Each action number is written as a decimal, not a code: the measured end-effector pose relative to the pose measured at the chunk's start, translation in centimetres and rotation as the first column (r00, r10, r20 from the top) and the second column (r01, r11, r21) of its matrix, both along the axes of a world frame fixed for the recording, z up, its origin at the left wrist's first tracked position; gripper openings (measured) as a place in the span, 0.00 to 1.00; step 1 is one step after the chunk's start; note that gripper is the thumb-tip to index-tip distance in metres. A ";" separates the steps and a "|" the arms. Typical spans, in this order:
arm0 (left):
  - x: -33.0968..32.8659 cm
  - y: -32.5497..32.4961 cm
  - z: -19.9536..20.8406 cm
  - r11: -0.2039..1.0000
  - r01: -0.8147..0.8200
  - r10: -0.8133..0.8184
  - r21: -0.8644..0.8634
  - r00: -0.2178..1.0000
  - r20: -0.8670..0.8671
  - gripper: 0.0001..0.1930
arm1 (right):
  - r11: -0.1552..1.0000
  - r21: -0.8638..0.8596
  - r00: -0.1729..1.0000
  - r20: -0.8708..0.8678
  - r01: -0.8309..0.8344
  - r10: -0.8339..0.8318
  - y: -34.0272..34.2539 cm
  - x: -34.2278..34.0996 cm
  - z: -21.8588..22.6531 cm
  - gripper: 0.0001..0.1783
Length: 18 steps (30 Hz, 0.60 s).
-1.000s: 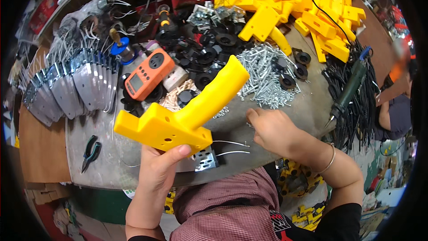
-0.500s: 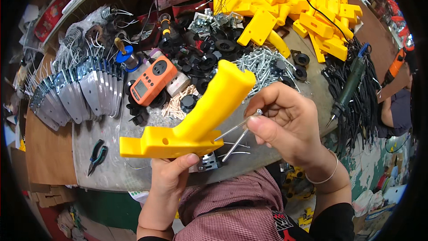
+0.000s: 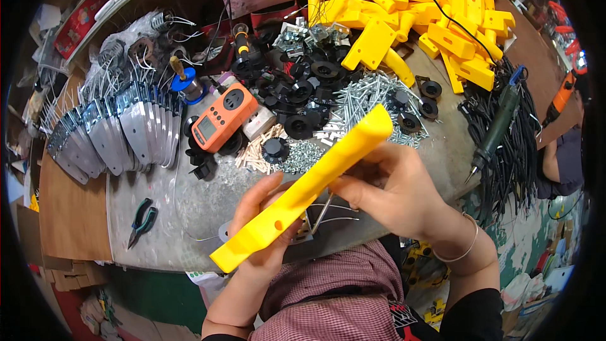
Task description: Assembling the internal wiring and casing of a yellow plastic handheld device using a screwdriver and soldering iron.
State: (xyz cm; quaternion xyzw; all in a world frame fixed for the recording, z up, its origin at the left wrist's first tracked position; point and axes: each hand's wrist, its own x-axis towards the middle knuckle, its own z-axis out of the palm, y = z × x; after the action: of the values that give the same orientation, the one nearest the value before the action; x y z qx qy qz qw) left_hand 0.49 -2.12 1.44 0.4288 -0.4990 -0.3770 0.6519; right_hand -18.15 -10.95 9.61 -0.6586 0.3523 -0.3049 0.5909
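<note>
A yellow plastic handle (image 3: 309,196) slants up to the right, its narrow edge with a round hole showing. My left hand (image 3: 270,264) grips its lower end, with fingers behind it and thumb side up. At the handle's right side is my right hand (image 3: 404,192), closed, its fingertips partly hidden behind the plastic. A long metal screw (image 3: 323,213) points down from these fingertips; whether a second one sits in the handle is hidden. Below, a metal part with white wires (image 3: 341,209) lies near the table's front edge, partly covered by the handle and left hand.
Pliers (image 3: 142,224) lie at left, near rows of metal blades (image 3: 136,129). Behind my hands are an orange meter (image 3: 224,117), black round parts (image 3: 300,91) and piled long screws (image 3: 366,98). Yellow handles (image 3: 372,44) heap at the back; a dark green tool (image 3: 499,123) rests on black cables (image 3: 527,151).
The yellow handle has turned from its broad side to its narrow edge and shifted right. My right hand has come in close against it, and the screws are now mostly hidden.
</note>
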 end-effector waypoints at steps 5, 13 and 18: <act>-0.4 0.8 -0.4 0.987 -0.023 0.078 0.161 0.936 -0.344 0.33 | 0.854 -0.507 0.993 0.061 0.115 -0.098 0.7 -0.1 2.0 0.19; -0.2 0.6 -2.1 0.995 -0.095 0.097 0.028 0.992 -0.083 0.25 | 0.687 -0.722 0.995 0.100 0.077 -0.007 1.5 2.0 2.8 0.19; -0.3 -0.3 -1.0 0.994 -0.067 0.069 0.085 0.997 -0.021 0.24 | 0.769 -0.633 0.985 0.169 0.092 0.021 1.5 1.9 3.4 0.20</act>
State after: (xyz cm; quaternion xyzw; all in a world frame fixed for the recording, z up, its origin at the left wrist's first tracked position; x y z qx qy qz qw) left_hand 0.20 -2.40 0.40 0.4683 -0.4598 -0.3805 0.6516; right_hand -16.26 -9.45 12.98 -0.7853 0.1898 -0.4715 0.3535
